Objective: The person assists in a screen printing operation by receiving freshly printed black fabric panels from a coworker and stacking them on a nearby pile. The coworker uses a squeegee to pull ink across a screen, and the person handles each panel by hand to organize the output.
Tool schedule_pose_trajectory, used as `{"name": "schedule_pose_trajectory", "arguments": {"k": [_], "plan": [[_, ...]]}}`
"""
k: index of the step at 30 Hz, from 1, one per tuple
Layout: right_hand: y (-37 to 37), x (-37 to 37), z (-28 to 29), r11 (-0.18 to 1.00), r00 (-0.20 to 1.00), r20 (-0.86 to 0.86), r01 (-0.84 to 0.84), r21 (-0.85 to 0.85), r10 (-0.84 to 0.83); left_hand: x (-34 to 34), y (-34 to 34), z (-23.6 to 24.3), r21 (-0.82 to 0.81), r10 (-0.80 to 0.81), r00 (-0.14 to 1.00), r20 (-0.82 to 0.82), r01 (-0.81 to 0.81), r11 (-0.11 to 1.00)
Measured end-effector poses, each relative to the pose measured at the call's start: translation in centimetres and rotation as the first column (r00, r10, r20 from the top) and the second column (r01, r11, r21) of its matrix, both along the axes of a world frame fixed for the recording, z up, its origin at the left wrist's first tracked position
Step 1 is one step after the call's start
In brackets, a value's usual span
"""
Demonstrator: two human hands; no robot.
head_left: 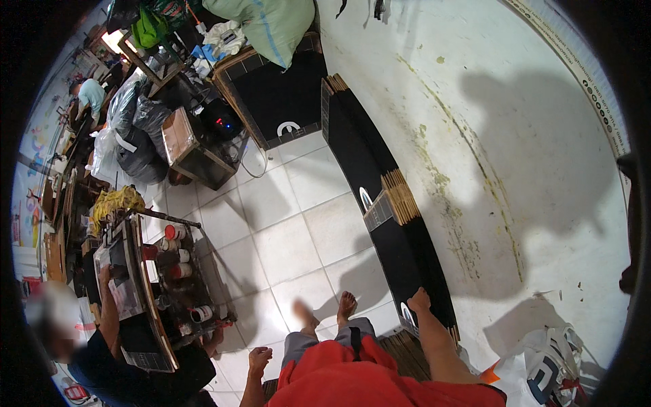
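My right hand (420,302) is closed on the top edge of a black board in the near stack (400,261), which has pale cut edges and a white printed mark. A second stack of black boards (351,142) continues beyond it along the white wall. My left hand (260,359) hangs beside my red shirt, fingers loosely bent and holding nothing. At the back a framed black panel (271,102) lies tilted with a pale green sack (264,34) over its top.
On the left, a co-worker in dark clothing (95,366) works at a cart (142,271) holding several pots. Beyond are bags (142,156), a wooden box (190,156) and another person (91,98). A white bag (542,359) sits at lower right. Floor tiles (312,224) show between.
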State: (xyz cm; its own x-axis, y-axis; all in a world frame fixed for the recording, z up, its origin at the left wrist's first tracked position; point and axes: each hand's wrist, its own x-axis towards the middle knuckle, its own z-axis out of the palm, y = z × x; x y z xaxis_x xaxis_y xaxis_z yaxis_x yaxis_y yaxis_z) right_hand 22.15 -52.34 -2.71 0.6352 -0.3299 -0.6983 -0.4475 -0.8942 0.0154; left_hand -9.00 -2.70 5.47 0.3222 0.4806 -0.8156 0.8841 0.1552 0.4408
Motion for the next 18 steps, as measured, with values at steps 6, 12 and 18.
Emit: {"name": "schedule_pose_trajectory", "arguments": {"k": [6,12,18], "plan": [[0.5,0.0,-0.1,1.0,0.999,0.039,-0.009,0.003,0.009,-1.6,-0.2,-0.1,-0.006,0.041,0.999,-0.019,-0.041,0.999],[1.4,-0.9,0.6,0.998,0.997,0.068,-0.043,0.034,0.04,-3.4,0.4,-0.6,-0.058,0.113,0.993,0.01,-0.113,0.992],[2.8,-3.0,1.8,0.995,0.994,0.056,-0.094,0.033,0.092,-4.1,0.2,-0.4,-0.05,0.172,0.984,0.046,-0.17,0.984]]}}
